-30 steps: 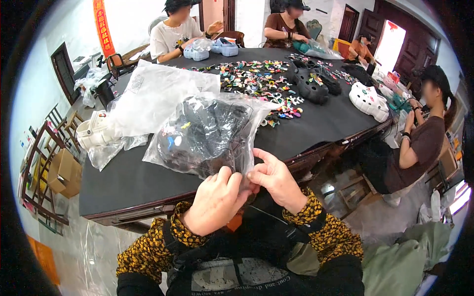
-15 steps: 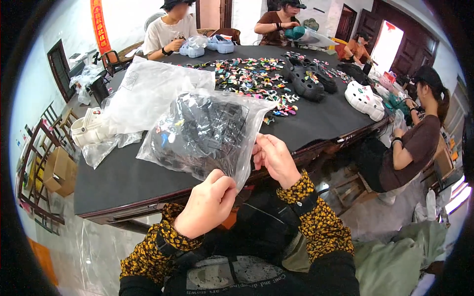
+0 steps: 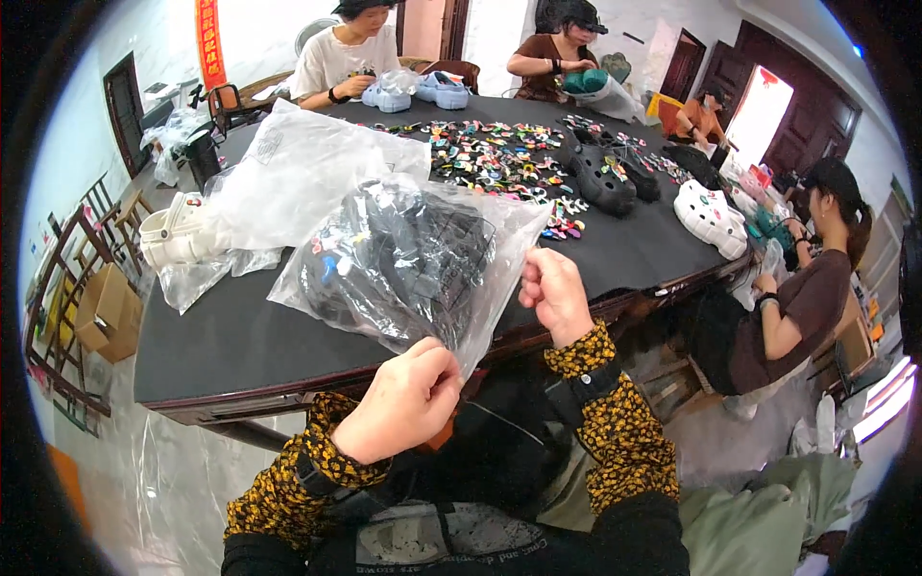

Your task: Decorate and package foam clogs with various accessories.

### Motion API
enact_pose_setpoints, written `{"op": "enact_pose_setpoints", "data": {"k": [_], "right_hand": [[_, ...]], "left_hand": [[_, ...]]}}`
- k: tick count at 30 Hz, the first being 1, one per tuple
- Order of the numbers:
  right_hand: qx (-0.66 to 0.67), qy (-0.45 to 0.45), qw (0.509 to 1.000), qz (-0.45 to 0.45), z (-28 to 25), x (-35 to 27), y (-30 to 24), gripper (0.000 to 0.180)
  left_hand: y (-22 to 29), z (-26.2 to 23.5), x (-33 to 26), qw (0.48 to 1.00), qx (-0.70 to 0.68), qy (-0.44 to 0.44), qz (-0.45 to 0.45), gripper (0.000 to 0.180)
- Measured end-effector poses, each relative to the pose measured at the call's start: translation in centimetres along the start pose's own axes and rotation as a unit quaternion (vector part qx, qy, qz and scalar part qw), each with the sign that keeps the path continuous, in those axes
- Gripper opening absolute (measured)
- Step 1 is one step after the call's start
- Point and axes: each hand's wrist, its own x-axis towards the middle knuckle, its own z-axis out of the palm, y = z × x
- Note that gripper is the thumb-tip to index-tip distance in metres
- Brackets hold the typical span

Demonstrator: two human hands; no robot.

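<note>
So from the far left you've got an open cardboard box (image 3: 108, 309), then a white clog (image 3: 176, 233) at the left end of the black-topped table (image 3: 226, 350). Next to it is a big white plastic bag (image 3: 303, 158), and light blue clogs (image 3: 442, 91) sit up top. Your clear bag (image 3: 423, 254) is mid-frame, over the table's near side, with something bulky and black inside. Your left hand (image 3: 403, 396) has its bottom edge pinched tight. A heap of colorful charms (image 3: 485, 158) lies behind it. Your right hand (image 3: 557, 296) is at the bag's right edge, fingers bunched; can't tell if they're actually gripping. Further right: black clogs (image 3: 603, 178), then a white charm-studded clog (image 3: 711, 219) near a seated co-worker (image 3: 792, 331).
</note>
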Motion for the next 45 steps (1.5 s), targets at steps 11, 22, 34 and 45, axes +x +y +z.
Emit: {"op": "enact_pose_setpoints", "data": {"k": [11, 22, 34, 45], "right_hand": [[0.022, 0.046, 0.998, -0.032, -1.1, 1.6, -1.8, 0.014], [-0.006, 0.025, 0.999, -0.02, -1.9, 1.5, -1.6, 0.023], [-0.489, -0.198, 0.659, -0.536, 6.2, -5.4, -1.9, 0.025], [-0.577, -0.309, 0.633, -0.413, 10.1, -2.6, -4.9, 0.033]], "left_hand": [[0.0, -0.7, -0.2, 0.998, -0.025, 0.051, 0.017, 0.006], [-0.4, -0.9, -0.5, 0.996, -0.057, 0.068, 0.022, 0.008], [0.3, -1.5, 0.2, 0.987, -0.078, 0.121, 0.069, 0.007], [0.7, -1.5, 0.6, 0.988, -0.053, 0.102, 0.106, 0.009]]}}
